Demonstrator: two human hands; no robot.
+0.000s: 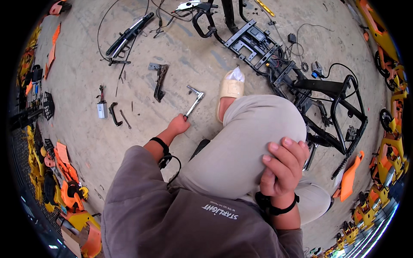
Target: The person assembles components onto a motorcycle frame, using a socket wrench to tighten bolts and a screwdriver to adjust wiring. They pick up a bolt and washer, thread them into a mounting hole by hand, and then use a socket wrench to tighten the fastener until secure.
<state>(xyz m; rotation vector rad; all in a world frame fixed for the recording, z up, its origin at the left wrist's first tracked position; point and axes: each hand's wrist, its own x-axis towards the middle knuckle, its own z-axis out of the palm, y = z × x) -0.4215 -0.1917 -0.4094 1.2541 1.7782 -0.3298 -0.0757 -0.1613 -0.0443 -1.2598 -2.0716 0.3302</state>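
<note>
The largest item is the black metal frame (pixel 284 74), which lies on the concrete floor (pixel 142 120) ahead and to our right. We treat its bars and trailing cables as obstacles and swing no tool across them.

Next in size, the long black-and-silver assembly (pixel 130 35) lies at the far left, well apart from our hands.

The angled dark bracket (pixel 161 81) lies nearer, just left of the wrench's end; we allow clearance around it.

The socket wrench (pixel 195 101) is in front of us, left of the sandalled foot (pixel 231 88), its head pointing away. We cannot tell whether the head touches the floor. We judge that good control calls for a firm grip at the handle's end and a path clear of the toes.

Our left hand (pixel 178 124) has its fingers closed around the handle. Our right hand (pixel 284 167) is half curled by the knee, with nothing visible in it; we best keep it free to steady work.

The smallest item, the thin rod (pixel 125 119), lies farther left.
</note>
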